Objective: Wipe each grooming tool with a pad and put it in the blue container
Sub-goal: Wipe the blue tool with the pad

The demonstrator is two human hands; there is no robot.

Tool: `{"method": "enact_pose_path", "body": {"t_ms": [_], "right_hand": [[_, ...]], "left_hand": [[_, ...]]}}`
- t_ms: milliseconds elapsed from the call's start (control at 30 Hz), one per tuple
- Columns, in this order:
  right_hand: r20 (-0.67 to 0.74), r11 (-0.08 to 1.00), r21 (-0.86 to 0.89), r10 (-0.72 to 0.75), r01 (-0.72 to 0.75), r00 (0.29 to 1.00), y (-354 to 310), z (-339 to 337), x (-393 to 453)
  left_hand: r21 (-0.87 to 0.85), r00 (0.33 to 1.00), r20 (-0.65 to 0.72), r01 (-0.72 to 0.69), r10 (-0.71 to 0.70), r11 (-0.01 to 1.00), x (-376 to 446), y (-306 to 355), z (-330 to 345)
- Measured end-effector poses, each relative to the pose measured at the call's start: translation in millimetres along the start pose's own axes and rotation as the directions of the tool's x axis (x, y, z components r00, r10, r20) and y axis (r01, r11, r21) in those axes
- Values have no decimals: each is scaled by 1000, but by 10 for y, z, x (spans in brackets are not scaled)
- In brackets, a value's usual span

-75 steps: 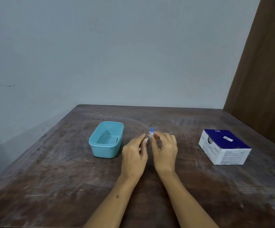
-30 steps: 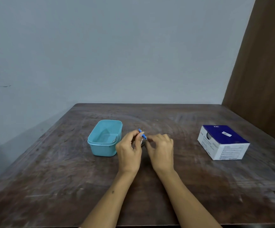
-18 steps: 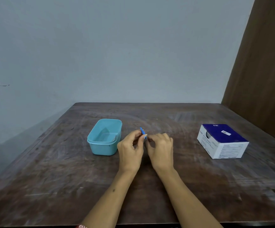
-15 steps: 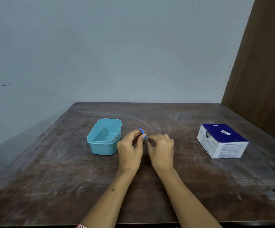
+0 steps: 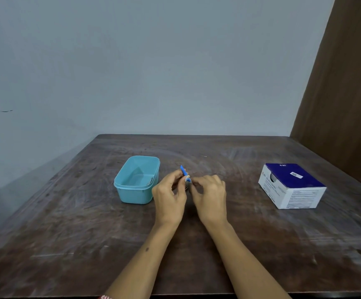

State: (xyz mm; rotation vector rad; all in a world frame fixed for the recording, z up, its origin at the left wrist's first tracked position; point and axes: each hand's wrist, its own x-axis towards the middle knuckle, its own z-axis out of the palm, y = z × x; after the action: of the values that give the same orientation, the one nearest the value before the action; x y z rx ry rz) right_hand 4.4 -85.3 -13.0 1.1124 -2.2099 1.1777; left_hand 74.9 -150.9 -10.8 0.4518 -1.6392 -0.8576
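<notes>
My left hand [image 5: 169,199] pinches a small grooming tool with a blue handle [image 5: 183,171] that sticks up and to the left above the fingers. My right hand [image 5: 210,198] is close against it on the right, fingers curled at the tool's lower end; whatever it holds there is hidden by the fingers. Both hands hover over the table's middle. The blue container [image 5: 137,179] stands just left of my left hand, open, with a thin metal tool [image 5: 150,181] lying along its right inner wall.
A white and dark blue cardboard box [image 5: 291,185] sits on the right side of the wooden table [image 5: 67,234]. A grey wall runs behind the table and a brown panel stands at the far right.
The blue handle, upright 2.5 s ago, now leans to the upper left. Both hands stayed together near the container, shifting only slightly.
</notes>
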Motion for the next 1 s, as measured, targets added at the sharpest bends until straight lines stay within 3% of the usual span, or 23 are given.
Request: {"method": "enact_pose_path", "body": {"t_ms": [167, 300, 433, 600, 733, 900, 1000], "right_hand": [[45, 997, -30, 71, -70, 996, 25, -5, 4], [-17, 1000, 18, -2, 2, 1000, -9, -1, -2], [45, 997, -23, 71, -70, 996, 24, -5, -2], [-41, 1000, 19, 0, 0, 999, -27, -2, -8], [36, 996, -5, 91, -91, 995, 19, 16, 3], [-32, 999, 46, 5, -3, 999, -35, 3, -5], [57, 997, 18, 80, -81, 995, 1, -5, 3]], "left_hand": [[-2, 1000, 18, -14, 14, 1000, -9, 8, 7], [3, 1000, 14, -10, 10, 1000, -2, -13, 3], [13, 1000, 22, -21, 21, 1000, -11, -15, 11], [10, 1000, 16, -18, 17, 1000, -5, -28, 9], [17, 1000, 11, -27, 27, 999, -13, -4, 13], [13, 999, 13, -31, 31, 999, -5, -42, 4], [17, 999, 18, -46, 45, 999, -11, -24, 5]]}}
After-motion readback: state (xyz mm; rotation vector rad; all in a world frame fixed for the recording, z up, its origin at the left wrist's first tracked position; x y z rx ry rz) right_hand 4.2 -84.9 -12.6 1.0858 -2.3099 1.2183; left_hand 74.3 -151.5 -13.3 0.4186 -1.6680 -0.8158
